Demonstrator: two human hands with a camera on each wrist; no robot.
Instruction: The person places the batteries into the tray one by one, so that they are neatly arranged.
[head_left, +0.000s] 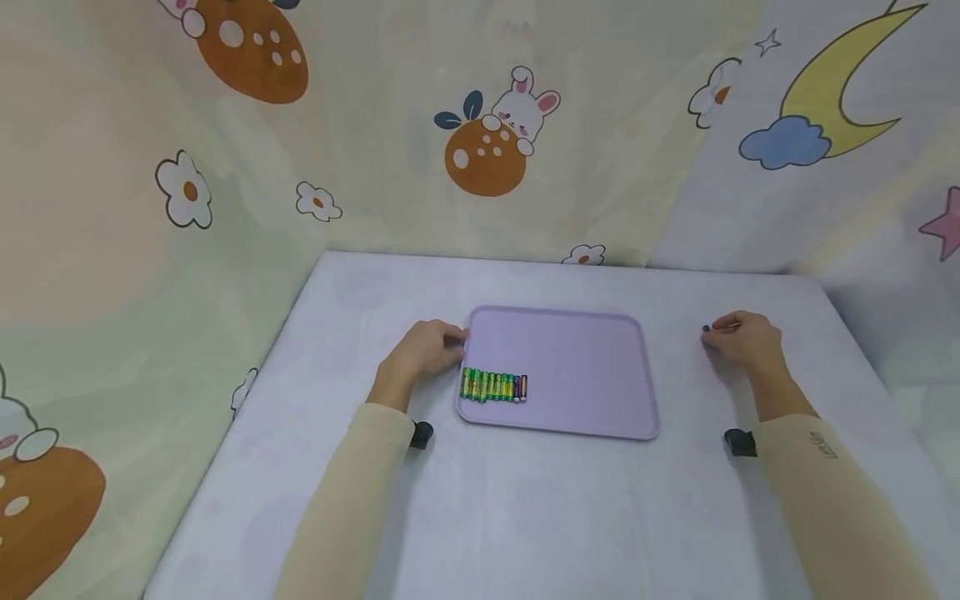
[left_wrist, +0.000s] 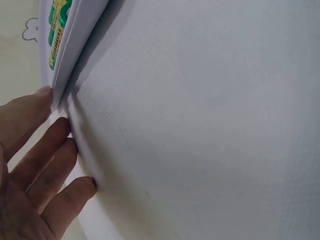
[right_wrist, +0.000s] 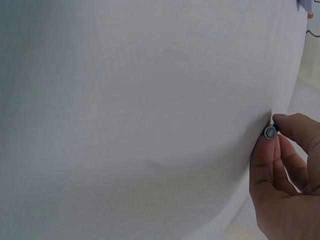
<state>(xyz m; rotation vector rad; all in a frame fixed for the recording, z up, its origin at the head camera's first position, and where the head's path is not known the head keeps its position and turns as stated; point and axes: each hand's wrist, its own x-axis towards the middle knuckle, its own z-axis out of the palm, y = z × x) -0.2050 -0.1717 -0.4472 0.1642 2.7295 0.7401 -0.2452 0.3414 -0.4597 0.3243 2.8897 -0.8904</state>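
A light purple tray (head_left: 577, 367) lies on the table with a row of several green and yellow batteries (head_left: 487, 386) along its left side. Two dark purple batteries (head_left: 521, 388) end that row on the right. My left hand (head_left: 426, 350) touches the tray's left edge. In the left wrist view its thumb (left_wrist: 42, 100) meets the tray's outer wall, and the other fingers are fairly straight by the tabletop. Right of the tray, my right hand (head_left: 750, 342) pinches a small dark battery (right_wrist: 270, 132) between thumb and fingers, just at the table surface. One round end of it shows.
A white cloth covers the table (head_left: 525, 508). Behind and beside it hangs a printed curtain (head_left: 375, 125) with rabbits, flowers and a moon. Dark wrist devices (head_left: 741, 442) stick out beneath both sleeves.
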